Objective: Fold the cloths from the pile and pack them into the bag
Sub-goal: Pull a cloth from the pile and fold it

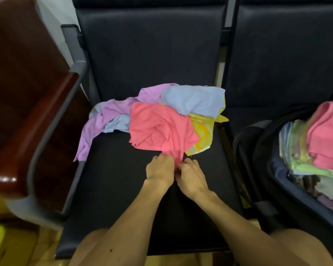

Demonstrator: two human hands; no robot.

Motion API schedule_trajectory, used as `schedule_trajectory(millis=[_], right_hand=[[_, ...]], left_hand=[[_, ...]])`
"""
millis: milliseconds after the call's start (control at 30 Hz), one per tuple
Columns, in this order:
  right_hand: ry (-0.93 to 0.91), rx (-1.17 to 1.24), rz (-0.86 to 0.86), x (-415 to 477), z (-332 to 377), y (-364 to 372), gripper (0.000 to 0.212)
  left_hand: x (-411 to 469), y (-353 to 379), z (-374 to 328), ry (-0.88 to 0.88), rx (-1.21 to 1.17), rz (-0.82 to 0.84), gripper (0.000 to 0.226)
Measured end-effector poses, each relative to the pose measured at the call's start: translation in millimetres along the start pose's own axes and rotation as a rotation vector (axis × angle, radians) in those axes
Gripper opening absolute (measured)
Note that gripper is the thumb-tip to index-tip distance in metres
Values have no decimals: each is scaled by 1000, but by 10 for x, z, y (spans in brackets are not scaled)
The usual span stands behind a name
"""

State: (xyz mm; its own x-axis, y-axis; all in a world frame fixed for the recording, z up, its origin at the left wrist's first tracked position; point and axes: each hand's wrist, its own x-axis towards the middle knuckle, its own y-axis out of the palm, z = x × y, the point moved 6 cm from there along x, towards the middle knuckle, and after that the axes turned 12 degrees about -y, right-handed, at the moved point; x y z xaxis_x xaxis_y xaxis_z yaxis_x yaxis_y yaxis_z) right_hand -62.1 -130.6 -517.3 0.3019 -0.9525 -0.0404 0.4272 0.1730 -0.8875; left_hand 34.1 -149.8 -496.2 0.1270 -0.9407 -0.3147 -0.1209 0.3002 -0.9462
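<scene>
Two hands, left hand [159, 169] and right hand [190, 176], both pinching one pink cloth [158, 127] at its near corner; pile [183, 110] on chair seat [112, 189]; one open bag [258, 150] right, holding folded cloths

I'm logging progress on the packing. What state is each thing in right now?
Pink cloth: crumpled, near corner pinched by both hands.
Left hand: gripping the cloth.
Right hand: gripping the cloth.
Pile: unfolded, heaped on the seat.
Bag: open, folded cloths stacked inside.
</scene>
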Motion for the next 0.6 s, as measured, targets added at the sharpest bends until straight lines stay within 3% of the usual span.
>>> schedule_trajectory(millis=[67,167,233,333,433,500,600], right_hand=[[-18,16,18,-105,54,-8,21],[-96,-20,154,-303,123,35,27],[-166,-26,260,-482,148,65,29],[-220,28,350,-739,169,58,38],[-222,293,134,-989,323,-235,7],[-146,448,8,-1131,364,-363,19],[-34,541,-97,-1447,391,-497,11]], left_hand=[[-88,11,4,67,69,47,28],[-254,155,58,154,146,244,23],[-370,200,117,152,77,343,15],[-617,140,149,209,-77,465,32],[-958,-100,177,283,-287,452,34],[-1094,-217,194,312,-454,418,35],[-1391,-339,193,320,-639,323,38]])
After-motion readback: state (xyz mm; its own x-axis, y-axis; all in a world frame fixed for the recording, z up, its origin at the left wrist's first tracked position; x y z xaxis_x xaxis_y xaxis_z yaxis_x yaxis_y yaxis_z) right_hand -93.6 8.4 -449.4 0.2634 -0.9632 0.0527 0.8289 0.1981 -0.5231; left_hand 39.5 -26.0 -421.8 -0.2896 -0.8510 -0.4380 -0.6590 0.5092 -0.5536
